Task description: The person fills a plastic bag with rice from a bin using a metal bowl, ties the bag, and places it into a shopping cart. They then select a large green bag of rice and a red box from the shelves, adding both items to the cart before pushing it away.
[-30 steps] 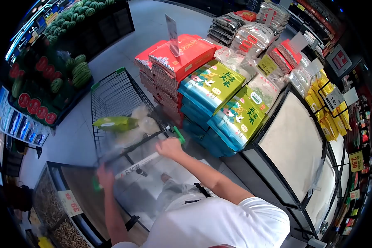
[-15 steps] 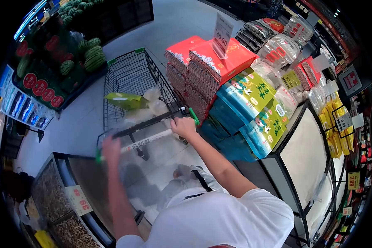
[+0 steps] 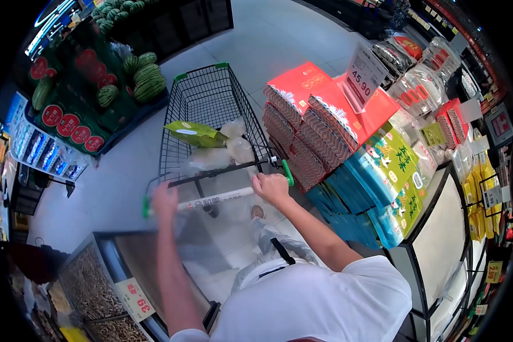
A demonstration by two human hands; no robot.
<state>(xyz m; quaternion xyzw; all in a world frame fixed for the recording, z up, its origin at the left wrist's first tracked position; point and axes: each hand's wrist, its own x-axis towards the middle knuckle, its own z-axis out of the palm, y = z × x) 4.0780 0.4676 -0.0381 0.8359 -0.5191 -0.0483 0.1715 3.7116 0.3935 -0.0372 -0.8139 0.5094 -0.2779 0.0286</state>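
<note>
A wire shopping cart [image 3: 244, 97] with green corner pieces stands in front of me. My right hand [image 3: 271, 188] is closed around the right part of its white printed handle [image 3: 225, 198]. At the handle's left end, my left hand [image 3: 165, 202] is wrapped on the bar, though blurred. In the cart's near end lie a green package [image 3: 195, 134] and clear plastic bags [image 3: 240, 149] with pale contents I cannot make out.
Close on the right rise stacked red boxes [image 3: 319, 122] and blue-green rice bags [image 3: 382, 171]. A bin of dried goods [image 3: 94, 279] flanks me at left. Watermelons [image 3: 149, 80] and dark green boxes [image 3: 68, 125] stand at the far left. Floor [image 3: 125, 182] shows left of the cart.
The cart, my hands and the surrounding displays have shifted rightward in view. The red boxes and rice bags appear nearer. Both hands stay at the handle.
</note>
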